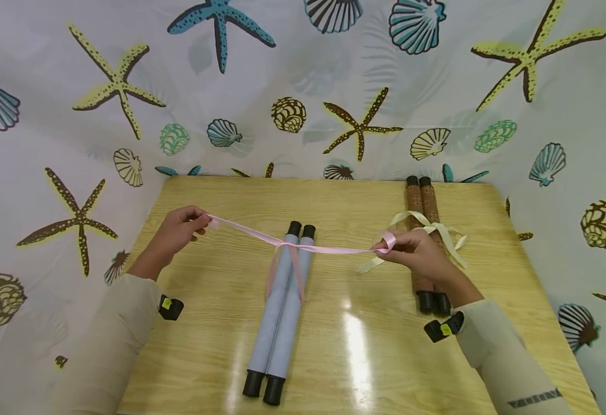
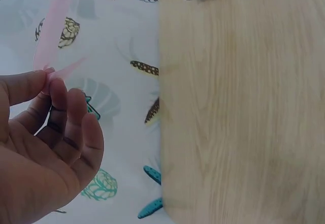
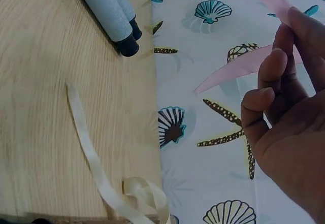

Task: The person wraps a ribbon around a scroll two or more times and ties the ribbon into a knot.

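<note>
A grey-blue scroll (image 1: 277, 323) with two rolled sides and black end caps lies in the middle of the table. Around its upper part runs a pink ribbon (image 1: 246, 230), crossed over itself on top, its two ends drawn out sideways above the table. My left hand (image 1: 178, 230) pinches one end between thumb and forefinger, with a short tip sticking out in the left wrist view. Off to the right, my right hand (image 1: 419, 253) pinches the other end, whose loose tail (image 3: 233, 71) hangs past the fingers in the right wrist view.
Beneath and behind my right hand lies a brown patterned scroll (image 1: 422, 282) with black caps, tied with a cream ribbon (image 1: 450, 230). The wooden table (image 1: 204, 346) meets a white cloth (image 1: 261, 144) printed with shells and starfish at the back and sides.
</note>
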### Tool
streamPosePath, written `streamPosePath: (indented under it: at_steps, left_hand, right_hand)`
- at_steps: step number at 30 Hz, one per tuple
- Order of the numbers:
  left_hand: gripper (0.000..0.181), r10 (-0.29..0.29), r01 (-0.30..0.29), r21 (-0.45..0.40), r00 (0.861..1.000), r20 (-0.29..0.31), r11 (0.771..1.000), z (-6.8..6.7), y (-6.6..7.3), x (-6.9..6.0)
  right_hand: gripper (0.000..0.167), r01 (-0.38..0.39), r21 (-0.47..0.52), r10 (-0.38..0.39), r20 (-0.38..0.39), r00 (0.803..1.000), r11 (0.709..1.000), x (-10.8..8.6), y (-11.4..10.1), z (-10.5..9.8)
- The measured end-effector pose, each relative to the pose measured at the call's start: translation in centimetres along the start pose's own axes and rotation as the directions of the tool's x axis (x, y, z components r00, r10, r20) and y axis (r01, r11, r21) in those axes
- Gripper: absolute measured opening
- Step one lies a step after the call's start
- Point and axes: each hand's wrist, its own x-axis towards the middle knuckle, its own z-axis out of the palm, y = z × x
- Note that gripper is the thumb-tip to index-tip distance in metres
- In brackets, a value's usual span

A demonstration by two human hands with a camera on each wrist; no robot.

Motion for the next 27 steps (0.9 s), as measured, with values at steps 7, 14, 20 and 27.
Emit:
streamPosePath:
  at_steps: [7,14,20,27]
  left_hand:
    - [0.038,-0.010,0.015,0.116,0.999,-0.039,0.993,-0.8,-1.5,-0.2]
    - [0.034,0.024,0.004,0.312,0.996,-0.087,0.950,-1.7,-2.9,-0.3]
    - [0.033,0.022,0.038,0.426,0.991,-0.134,0.904,-2.8,-4.6,-0.6]
    - [0.030,-0.060,0.146,0.446,0.978,-0.202,0.883,-4.0,-7.3,-1.2]
  right_hand:
    - [0.020,-0.038,0.018,0.039,-0.029,0.999,0.999,-3.1,1.8,-0.9]
    - [0.017,-0.113,-0.057,0.110,-0.058,0.992,0.992,-6.4,3.2,-1.2]
    - [0.018,-0.179,-0.052,0.174,-0.094,0.980,0.983,-9.7,4.4,-1.2]
    - [0.020,-0.215,-0.017,0.212,-0.108,0.971,0.976,-12.9,5.8,-1.7]
